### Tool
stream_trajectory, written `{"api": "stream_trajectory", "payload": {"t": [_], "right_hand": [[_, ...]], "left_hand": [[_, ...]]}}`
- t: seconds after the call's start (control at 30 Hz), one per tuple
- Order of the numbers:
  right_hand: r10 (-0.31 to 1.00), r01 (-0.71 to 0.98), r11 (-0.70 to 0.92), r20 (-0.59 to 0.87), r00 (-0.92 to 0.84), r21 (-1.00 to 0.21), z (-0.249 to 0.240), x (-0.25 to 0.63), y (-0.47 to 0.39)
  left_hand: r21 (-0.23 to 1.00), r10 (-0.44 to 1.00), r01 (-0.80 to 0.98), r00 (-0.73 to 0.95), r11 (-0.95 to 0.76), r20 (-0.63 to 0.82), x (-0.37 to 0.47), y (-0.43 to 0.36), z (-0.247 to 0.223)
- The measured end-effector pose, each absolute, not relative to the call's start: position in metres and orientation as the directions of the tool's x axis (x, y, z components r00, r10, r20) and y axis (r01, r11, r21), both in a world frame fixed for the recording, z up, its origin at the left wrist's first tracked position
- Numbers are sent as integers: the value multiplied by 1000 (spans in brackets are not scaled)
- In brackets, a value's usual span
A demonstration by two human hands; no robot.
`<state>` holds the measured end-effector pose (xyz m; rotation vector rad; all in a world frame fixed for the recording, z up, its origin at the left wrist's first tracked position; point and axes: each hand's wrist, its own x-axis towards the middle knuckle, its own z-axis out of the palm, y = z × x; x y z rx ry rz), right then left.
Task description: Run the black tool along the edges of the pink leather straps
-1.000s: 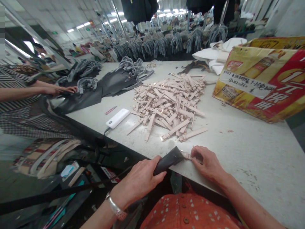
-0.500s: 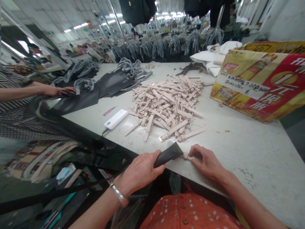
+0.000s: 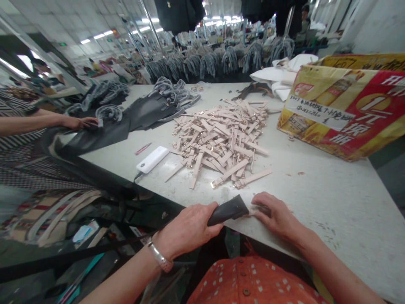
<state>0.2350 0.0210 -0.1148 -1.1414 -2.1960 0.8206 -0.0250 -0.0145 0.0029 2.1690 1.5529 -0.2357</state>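
My left hand, with a silver bracelet at the wrist, is closed round a black piece that looks like leather and points to the right. Its wide end lies at the table's front edge, close to the fingertips of my right hand. Those fingers pinch a small pale strap piece, partly hidden by the fingers and blurred. Beyond both hands lies a heap of pale pink straps with gold-coloured buckles on the white table.
A white power bank and a small red tool lie left of the heap. A yellow and red box stands right. Dark panels lie back left, near another person's hand.
The black piece and my left hand have shifted slightly right and down. My right hand has turned a little, still pinching. The view has shifted slightly.
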Motion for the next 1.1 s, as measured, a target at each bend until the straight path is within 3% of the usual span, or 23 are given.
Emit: {"api": "stream_trajectory", "payload": {"t": [0.13, 0.5, 0.77, 0.9, 1.1], "right_hand": [[838, 615, 513, 198, -508, -599, -118, 246, 19], [826, 543, 501, 184, -533, -674, -125, 248, 20], [819, 537, 507, 183, -543, -674, -122, 248, 19], [820, 530, 507, 190, -541, -679, -121, 248, 19], [822, 541, 498, 172, -542, -678, -122, 248, 18]], "left_hand": [[263, 851, 935, 332, -239, -406, -31, -18, 2], [202, 838, 939, 339, -277, -427, -17, -14, 14], [235, 866, 946, 301, -221, -400, -21, -19, 11], [216, 826, 924, 380, -316, -416, -11, -19, 20], [89, 777, 882, 451, -462, -439, 11, -9, 29]]}}
